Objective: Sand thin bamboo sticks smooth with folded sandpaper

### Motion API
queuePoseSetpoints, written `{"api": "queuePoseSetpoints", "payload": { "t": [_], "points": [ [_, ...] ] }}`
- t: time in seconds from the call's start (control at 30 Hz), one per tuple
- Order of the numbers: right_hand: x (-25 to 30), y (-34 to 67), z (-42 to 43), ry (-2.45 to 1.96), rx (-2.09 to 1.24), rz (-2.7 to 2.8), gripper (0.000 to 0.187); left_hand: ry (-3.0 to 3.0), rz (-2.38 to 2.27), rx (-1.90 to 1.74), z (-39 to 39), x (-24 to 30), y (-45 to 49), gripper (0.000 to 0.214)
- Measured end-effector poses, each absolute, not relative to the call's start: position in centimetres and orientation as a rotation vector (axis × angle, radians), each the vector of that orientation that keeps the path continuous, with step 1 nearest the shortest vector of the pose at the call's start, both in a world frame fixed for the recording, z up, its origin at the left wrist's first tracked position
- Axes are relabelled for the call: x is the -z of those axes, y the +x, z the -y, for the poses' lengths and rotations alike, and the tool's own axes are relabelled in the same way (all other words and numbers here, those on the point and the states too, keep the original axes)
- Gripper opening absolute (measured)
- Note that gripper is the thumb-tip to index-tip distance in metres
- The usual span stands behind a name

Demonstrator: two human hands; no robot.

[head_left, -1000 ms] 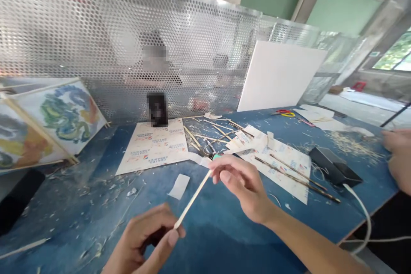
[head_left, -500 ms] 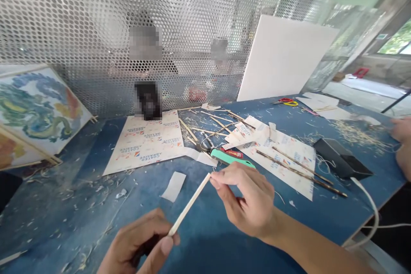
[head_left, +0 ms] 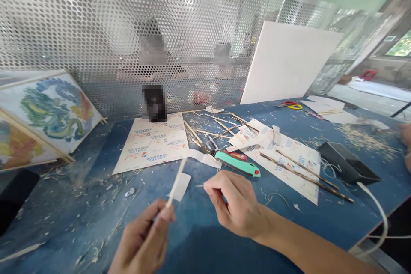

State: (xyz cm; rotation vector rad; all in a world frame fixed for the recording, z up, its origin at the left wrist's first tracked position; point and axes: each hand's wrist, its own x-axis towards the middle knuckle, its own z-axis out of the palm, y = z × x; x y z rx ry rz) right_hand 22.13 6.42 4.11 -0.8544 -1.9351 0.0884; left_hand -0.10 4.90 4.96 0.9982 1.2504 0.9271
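Covered end: our left hand (head_left: 144, 233) hides the lower end of the pale wooden strip (head_left: 176, 183).
Thin sliver (head_left: 199, 186): only its tip shows past our right hand (head_left: 236, 207); we cannot tell its length.
Perforated screen (head_left: 96, 43): we make out blurred figures through its holes, little more.
Frame edges: the picture's left side cuts off a painted panel (head_left: 53, 109) and a dark block (head_left: 10, 195); the right side cuts off another person's hand (head_left: 406, 137).
Left grip: thumb and fingers pinch the strip, which slants up and away from us, clear of the right hand.
Right grip: fingers curled, thumb and forefinger pressed together on the sliver, well apart from the strip.
Paper scrap (head_left: 183, 187): on the blue table (head_left: 199, 244), partly behind the strip.
Teal-handled tool (head_left: 237, 164): just beyond our right hand; its far end is lost to us among loose sticks (head_left: 192, 132).
Printed sheets: one lies left (head_left: 157, 141), another right (head_left: 298, 154) with dark sticks (head_left: 305, 175) across it.
Farther right: a black box (head_left: 348, 165) with a white cable (head_left: 380, 209), and shavings (head_left: 366, 137) beyond.
Back edge: a white board (head_left: 290, 64) leans against the screen; scissors (head_left: 292, 105) lie near.
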Motion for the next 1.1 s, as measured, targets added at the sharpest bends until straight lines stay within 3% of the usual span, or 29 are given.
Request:
{"api": "queuePoseSetpoints", "payload": {
  "t": [0.2, 0.37, 0.47, 0.53, 0.87, 1.03, 1.1],
  "points": [
    [-4.3, 22.6, -6.2, -0.859, -0.152, 1.923, 0.012, 0.909, -1.183, -1.095, -6.9, -5.9, -2.6, 0.041],
    [-4.8, 26.4, -10.2, -1.544, -0.050, 1.688, 0.050, 0.967, -1.052, -1.034, -5.7, -6.4, -2.2, 0.044],
    [-4.1, 27.8, -12.0, -1.875, -0.007, 1.866, 0.035, 0.983, -0.994, -1.007, -5.1, -6.5, -2.1, 0.048],
    [-3.4, 28.1, -12.3, -1.907, 0.007, 1.963, 0.020, 0.987, -0.956, -1.003, -4.9, -6.5, -2.2, 0.047],
    [-2.8, 28.2, -12.1, -2.014, -0.088, 2.089, 0.018, 0.925, -0.847, -1.035, -4.8, -6.9, -2.0, 0.033],
    [-4.0, 27.1, -11.3, -1.907, -0.188, 2.076, 0.031, 0.825, -0.933, -1.059, -5.5, -6.7, -1.7, 0.025],
    [-4.8, 26.2, -10.7, -1.799, -0.482, 1.968, 0.042, 0.768, -0.978, -1.051, -5.7, -6.6, -1.6, 0.022]
  ]
}}
